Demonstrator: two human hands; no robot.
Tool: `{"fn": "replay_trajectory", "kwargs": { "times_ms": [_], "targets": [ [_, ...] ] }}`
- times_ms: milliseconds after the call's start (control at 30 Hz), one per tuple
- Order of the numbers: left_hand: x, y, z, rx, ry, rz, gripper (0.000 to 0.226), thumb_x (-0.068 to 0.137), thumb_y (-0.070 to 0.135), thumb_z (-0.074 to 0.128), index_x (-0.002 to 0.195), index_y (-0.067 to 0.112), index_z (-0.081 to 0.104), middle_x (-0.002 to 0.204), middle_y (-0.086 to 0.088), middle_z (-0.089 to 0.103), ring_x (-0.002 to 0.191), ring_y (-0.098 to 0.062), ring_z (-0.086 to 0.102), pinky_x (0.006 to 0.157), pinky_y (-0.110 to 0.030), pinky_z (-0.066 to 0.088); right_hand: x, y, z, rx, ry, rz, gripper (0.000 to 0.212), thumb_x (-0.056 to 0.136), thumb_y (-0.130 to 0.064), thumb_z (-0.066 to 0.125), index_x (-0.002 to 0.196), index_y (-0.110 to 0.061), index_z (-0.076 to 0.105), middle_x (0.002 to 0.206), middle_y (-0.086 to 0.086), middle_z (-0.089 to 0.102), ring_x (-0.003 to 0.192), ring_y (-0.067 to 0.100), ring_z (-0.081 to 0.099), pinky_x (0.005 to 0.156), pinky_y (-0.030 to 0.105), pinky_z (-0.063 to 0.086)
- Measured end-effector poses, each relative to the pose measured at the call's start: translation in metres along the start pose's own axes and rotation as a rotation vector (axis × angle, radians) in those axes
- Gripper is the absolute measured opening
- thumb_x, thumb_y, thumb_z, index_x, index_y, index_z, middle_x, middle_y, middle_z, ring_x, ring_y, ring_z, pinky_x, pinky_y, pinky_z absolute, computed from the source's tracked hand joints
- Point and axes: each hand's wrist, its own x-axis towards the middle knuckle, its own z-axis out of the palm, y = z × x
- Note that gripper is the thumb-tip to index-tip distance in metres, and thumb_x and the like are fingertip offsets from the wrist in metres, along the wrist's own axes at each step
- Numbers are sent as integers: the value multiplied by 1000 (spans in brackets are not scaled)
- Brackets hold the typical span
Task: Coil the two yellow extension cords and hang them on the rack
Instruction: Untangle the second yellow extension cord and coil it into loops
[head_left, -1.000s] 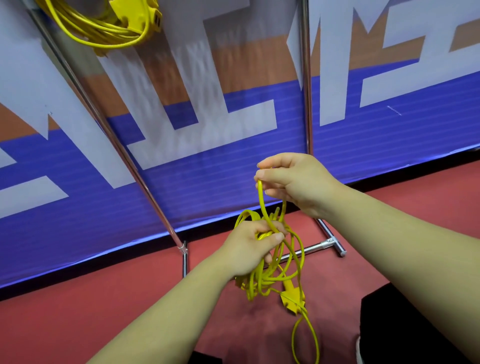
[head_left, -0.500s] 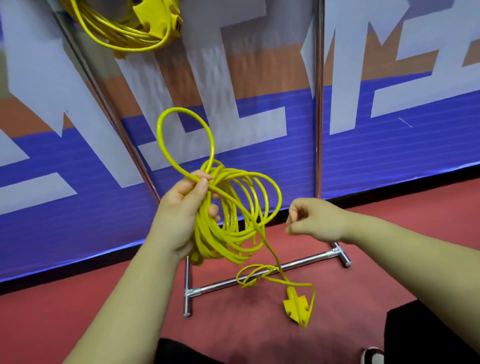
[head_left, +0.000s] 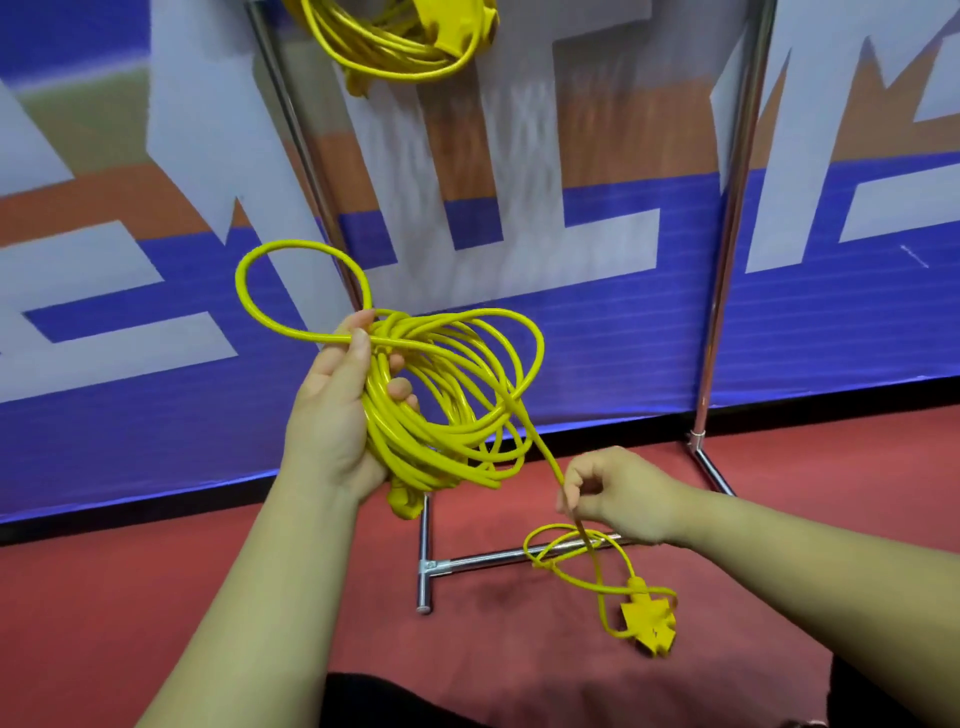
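Nearest the camera, dark trouser fabric (head_left: 405, 699) shows at the bottom edge, and two bare forearms reach forward over the red floor (head_left: 156, 597). The left hand (head_left: 332, 415) is raised, its fingers curled through a loose coil of thin yellow extension cord (head_left: 447, 431) and its thumb pressing one strand across the top of the bundle. The coil hangs from that hand in uneven turns, with one wide loop (head_left: 249, 291) standing out up and to the left of the knuckles. From the coil a single strand runs down and rightward to the right hand (head_left: 618, 493), which is lower and closed in a pinch, thumb and curled forefinger nipping that strand. Below this hand the cord drops into a small slack loop and ends at a flat yellow multi-socket block (head_left: 649, 626) low over the floor; whether the block rests on it I cannot tell. Just behind lies the chrome tube rack (head_left: 488, 561), its foot bar on the floor near the floor's far edge and its two uprights rising past both hands. High on the rack, at the top edge of view, hangs a second yellow extension cord (head_left: 395, 57), already coiled. Farthest back, a blue, white and orange printed banner (head_left: 597, 322) stands along the floor's far edge.
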Motion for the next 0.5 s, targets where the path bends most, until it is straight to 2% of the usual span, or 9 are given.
{"fn": "replay_trajectory", "kwargs": {
  "times_ms": [100,133,200,267,333,367,400,467,500],
  "targets": [
    [0,-5,-16,89,38,-62,24,103,23,50,124,25,61,74,-4,57,49,-11,49,49,-25,47,3,-27,1,205,88,-13,33,84,7,71,67,-20,67,84,14,74,77,29,65,74,35,52],
    [-1,-10,-21,131,49,-94,24,103,21,52,124,23,62,73,-5,56,49,-12,49,48,-25,47,6,-35,-1,335,125,-6,31,86,6,69,69,-20,68,84,19,71,74,28,59,72,38,48],
    [-3,-19,-27,245,53,-164,27,101,18,56,126,22,63,72,-7,57,48,-14,50,46,-27,48,15,-50,-12,594,260,41,26,89,4,64,77,-19,69,84,13,70,74,21,59,73,41,52],
    [-7,-26,-30,346,22,-216,29,99,18,59,128,19,65,73,-9,58,49,-15,51,47,-27,48,25,-50,-26,742,501,118,18,92,1,63,90,-15,70,83,5,69,70,13,61,74,36,58],
    [-10,-27,-30,361,-17,-241,28,98,18,61,126,18,67,75,-10,58,49,-16,51,47,-28,48,32,-30,-40,845,716,252,17,92,0,63,104,-9,71,81,6,68,59,10,60,61,27,56],
    [-12,-26,-30,354,-31,-243,27,98,18,61,124,20,68,76,-10,58,50,-16,51,48,-28,48,35,-14,-44,815,756,330,19,92,0,61,107,-6,70,82,8,69,55,10,60,55,23,52],
    [-13,-25,-29,344,-41,-236,27,98,19,61,124,21,68,78,-10,59,51,-16,51,48,-28,48,36,5,-44,635,727,405,20,93,-2,59,109,-8,70,88,11,71,59,12,64,56,22,50],
    [-15,-20,-29,313,-58,-210,28,98,19,60,124,20,67,79,-10,59,51,-16,51,48,-27,48,31,32,-36,66,543,551,23,98,-15,53,115,-15,69,114,7,71,95,21,70,75,26,53],
    [-15,-18,-29,295,-63,-197,29,98,19,59,125,19,66,79,-9,58,51,-16,51,48,-27,48,28,41,-31,-290,374,571,27,98,-18,51,118,-15,68,121,6,69,109,25,67,85,28,53]
  ]
}}
